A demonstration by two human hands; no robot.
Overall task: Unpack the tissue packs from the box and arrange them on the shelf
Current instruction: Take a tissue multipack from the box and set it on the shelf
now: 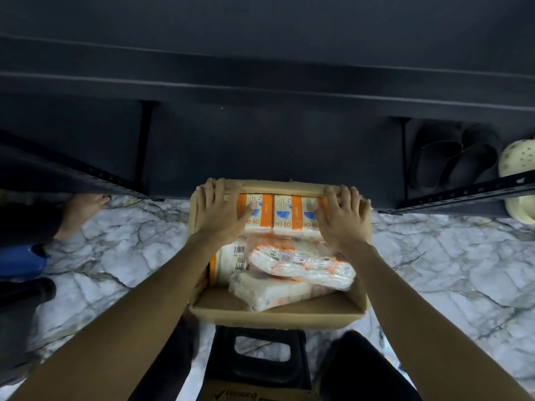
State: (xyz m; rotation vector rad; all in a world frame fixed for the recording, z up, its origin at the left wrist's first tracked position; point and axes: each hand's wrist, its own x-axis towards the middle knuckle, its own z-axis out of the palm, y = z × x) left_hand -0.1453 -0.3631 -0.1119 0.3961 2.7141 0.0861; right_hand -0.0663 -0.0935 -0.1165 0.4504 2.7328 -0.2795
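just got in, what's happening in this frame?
A person is reaching both hands into an open cardboard box on the floor, in front of a dark shelf. The left hand and right hand rest on the row of orange-and-white tissue packs at the far end. Loose packs lie nearer. No packs are visible on the shelf.
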